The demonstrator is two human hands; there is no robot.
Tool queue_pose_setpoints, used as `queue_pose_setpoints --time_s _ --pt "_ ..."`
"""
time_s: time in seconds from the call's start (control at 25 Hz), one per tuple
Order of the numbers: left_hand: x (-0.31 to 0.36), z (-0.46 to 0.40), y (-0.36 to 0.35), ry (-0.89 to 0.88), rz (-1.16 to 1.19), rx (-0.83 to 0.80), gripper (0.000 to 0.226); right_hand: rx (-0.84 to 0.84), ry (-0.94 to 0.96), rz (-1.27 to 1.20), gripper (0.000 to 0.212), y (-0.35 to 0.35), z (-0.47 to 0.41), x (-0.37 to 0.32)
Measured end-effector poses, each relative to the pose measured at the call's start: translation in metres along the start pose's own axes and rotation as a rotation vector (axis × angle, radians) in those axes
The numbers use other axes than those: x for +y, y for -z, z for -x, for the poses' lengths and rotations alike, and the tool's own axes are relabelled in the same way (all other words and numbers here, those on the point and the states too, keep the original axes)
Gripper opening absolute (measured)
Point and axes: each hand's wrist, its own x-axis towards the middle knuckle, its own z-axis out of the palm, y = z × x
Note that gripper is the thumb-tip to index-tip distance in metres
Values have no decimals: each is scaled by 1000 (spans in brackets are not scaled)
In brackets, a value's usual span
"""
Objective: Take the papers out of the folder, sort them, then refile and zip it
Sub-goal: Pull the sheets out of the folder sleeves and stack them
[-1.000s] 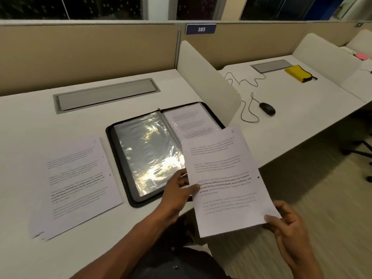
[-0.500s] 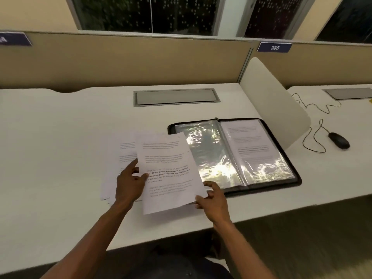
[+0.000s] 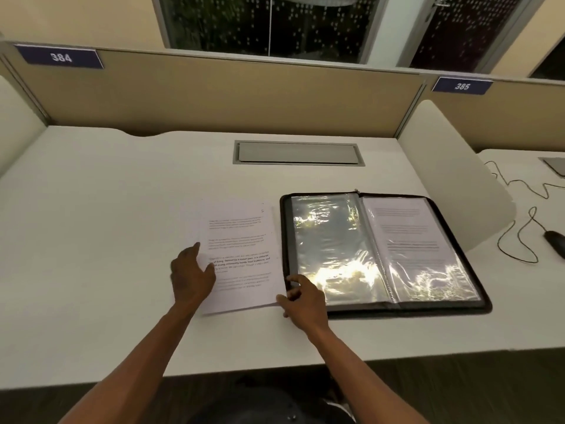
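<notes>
Resting my left hand (image 3: pixel 192 276), fingers relaxed, on the stack of papers (image 3: pixel 241 255) lying flat on the white surface (image 3: pixel 107 240), while my right hand (image 3: pixel 301 298) pinches the stack's near right corner, just beside the open black folder (image 3: pixel 382 252)

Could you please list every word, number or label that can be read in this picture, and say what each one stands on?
"384": white digits on the dark blue plate on the beige partition's left end.
"385": white digits on the second dark blue plate, right of it.
White printed sheets on the desk: text too blurred to read.
Page in the open black zip folder's plastic sleeve: also too blurred.
</notes>
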Motion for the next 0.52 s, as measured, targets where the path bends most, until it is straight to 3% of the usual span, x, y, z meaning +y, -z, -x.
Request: queue_pose_setpoints --time_s 0.2,0.28,0.36,0.52 --pt "21 26 -8 -25 79 74 55 253 -4 -57 36 64 -1 16" --pt "36 41 -18 -49 106 59 53 497 -13 31 50 122 -15 40" --pt "51 57 -34 -89 136 20 52 623 -154 236 67 180 -35 68" --pt "89 89 -74 -211 191 -118 53 423 -478 626 68 250 -60 125"
